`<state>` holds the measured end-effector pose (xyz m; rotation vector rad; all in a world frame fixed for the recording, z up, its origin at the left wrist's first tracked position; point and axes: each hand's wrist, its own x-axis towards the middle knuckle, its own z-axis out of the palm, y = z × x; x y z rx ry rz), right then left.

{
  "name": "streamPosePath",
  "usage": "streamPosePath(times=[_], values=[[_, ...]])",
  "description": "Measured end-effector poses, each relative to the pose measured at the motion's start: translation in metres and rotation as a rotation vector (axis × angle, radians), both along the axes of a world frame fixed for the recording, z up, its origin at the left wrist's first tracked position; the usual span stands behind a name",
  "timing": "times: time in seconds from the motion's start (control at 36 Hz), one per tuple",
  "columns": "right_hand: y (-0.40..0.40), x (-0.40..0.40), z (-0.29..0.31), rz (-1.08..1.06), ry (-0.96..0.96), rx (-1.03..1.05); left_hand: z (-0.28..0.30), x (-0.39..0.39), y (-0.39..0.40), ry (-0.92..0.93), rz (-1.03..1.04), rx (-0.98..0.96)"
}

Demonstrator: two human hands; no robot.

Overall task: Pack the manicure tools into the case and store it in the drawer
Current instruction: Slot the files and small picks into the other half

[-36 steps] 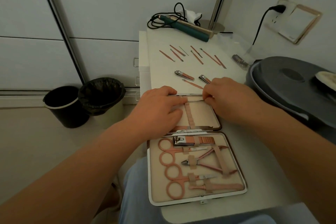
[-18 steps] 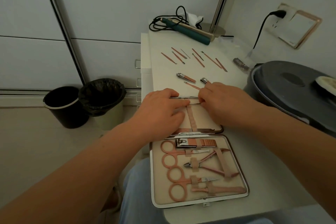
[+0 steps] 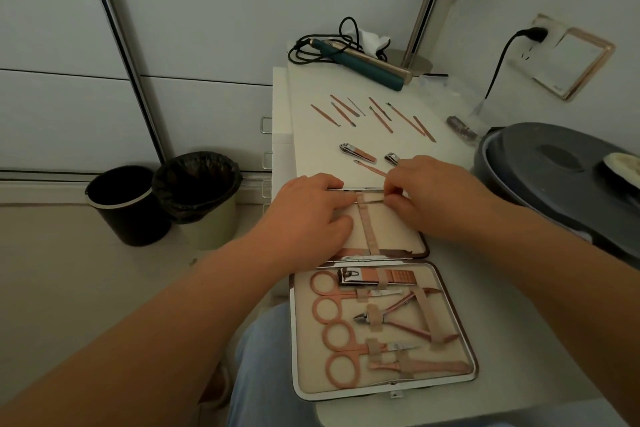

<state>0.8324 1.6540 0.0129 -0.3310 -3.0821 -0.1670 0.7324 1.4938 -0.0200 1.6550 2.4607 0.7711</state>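
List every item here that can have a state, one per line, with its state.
Case: open flat on the table.
Near half: scissors, big clipper and nipper strapped in.
Far half: straps mostly unfilled.
Left hand: pressing on the far half.
Right hand: fingers pinching a thin tool at the top strap.
Loose tools: unpacked on the table.
Two clippers: unpacked.
Plug: in the socket.

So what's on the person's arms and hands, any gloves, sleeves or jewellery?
Nothing worn: the left hand and the right hand are bare, without gloves, and no rings or watch show. Both forearms are uncovered to the frame edge, with no sleeve in view.
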Motion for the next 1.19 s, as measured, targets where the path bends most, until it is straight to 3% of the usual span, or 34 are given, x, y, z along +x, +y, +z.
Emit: streamPosePath(times=[0.56,0.67,0.92,1.19], values=[[-0.004,-0.007,-0.02,0.031,0.053,-0.038,0.001,0.001,0.0,0.001,0.024,0.006],[-0.005,-0.004,-0.02,-0.003,0.112,-0.109,0.002,-0.001,0.0,-0.022,0.02,0.007],[-0.01,0.014,-0.024,-0.114,0.334,-0.455,-0.003,-0.008,-0.023,-0.142,0.105,0.207],[-0.016,0.02,-0.023,-0.126,0.339,-0.506,-0.016,-0.001,-0.035,-0.183,0.085,0.293]])
